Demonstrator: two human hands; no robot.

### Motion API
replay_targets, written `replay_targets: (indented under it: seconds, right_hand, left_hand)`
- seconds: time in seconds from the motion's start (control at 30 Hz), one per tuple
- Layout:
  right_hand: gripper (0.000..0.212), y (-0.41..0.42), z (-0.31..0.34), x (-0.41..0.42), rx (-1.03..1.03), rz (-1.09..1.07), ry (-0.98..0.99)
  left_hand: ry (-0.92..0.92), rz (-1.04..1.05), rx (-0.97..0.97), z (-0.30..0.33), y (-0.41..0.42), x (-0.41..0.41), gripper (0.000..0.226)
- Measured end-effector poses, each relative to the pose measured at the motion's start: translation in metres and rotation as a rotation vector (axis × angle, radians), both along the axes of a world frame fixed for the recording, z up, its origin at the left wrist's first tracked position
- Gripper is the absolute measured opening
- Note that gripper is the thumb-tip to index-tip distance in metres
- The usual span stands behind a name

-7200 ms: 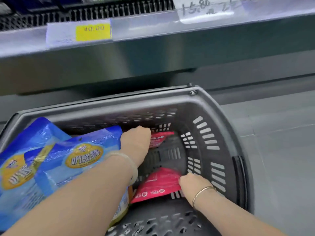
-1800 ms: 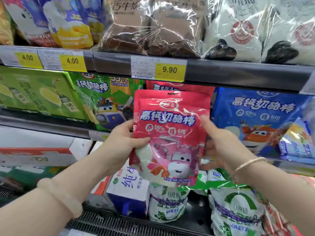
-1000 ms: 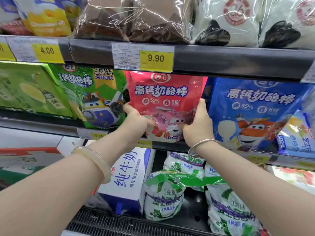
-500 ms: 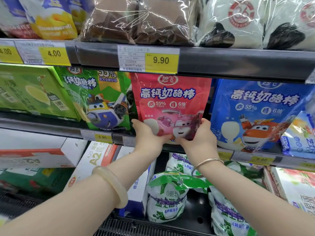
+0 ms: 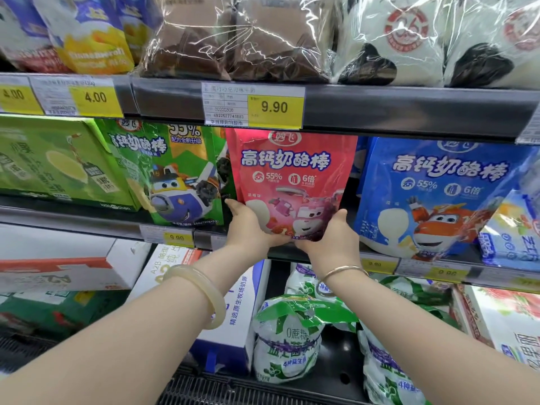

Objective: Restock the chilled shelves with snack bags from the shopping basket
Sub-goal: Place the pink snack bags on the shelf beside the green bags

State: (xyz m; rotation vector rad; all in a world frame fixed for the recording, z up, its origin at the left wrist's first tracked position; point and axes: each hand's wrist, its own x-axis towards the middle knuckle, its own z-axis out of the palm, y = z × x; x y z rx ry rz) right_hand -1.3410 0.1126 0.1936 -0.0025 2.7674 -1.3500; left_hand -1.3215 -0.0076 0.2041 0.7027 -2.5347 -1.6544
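The red snack bag (image 5: 292, 176) stands upright on the middle shelf (image 5: 87, 226) of the chilled case, and everything else can be placed from it. Its top edge sits just under the rail of the shelf above, a little below the yellow 9.90 price tag (image 5: 274, 108). Both hands are at its bottom edge: the left hand (image 5: 248, 229) cups the lower left corner with the thumb laid against the front of the pack, and the right hand (image 5: 330, 238) holds the lower right corner, its thumb pressed to the printed face — the fingers of each are curled round the base of the bag rather than spread. Touching the bag's left side is a green snack bag (image 5: 172, 173) with a cartoon plane on it, and further left of that a green carton (image 5: 58, 162). To the bag's right, with a narrow dark gap between, stands a blue snack bag (image 5: 435, 197) of the same design. Above the red bag, on the upper shelf, lie brown packs in clear wrap (image 5: 236, 39). Below it, under the hands, are a white and blue milk box (image 5: 233, 311) and white pouches with green tops (image 5: 289, 334). A pale bangle (image 5: 204, 290) rings the left wrist and a thin gold bracelet (image 5: 342, 270) the right.
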Motion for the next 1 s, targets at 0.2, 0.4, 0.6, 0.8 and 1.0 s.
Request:
replay_targets:
  seconds: [0.2,0.4,0.6,0.8,1.0]
  right_hand:
    - [0.096,0.007,0.007,0.034,-0.310,-0.089,0.064]
    - [0.049,-0.049,0.024,0.074,-0.393,-0.101,0.229]
    - [0.028,-0.110,0.040,0.038,-0.155,0.090,0.254]
    - [0.023,-0.131,0.042,0.017,0.034,0.020,0.301]
    - [0.023,-0.135,0.042,0.015,0.158,0.085,0.322]
  left_hand:
    - [0.019,-0.169,-0.151,0.013,-0.013,0.034,0.063]
    - [0.192,0.349,-0.385,0.023,-0.082,0.066,0.021]
    - [0.038,0.492,-0.460,0.037,-0.161,0.062,0.024]
    - [-0.006,0.253,-0.438,0.039,-0.180,0.043,0.030]
    - [-0.089,0.308,-0.523,0.031,-0.187,0.033,0.029]
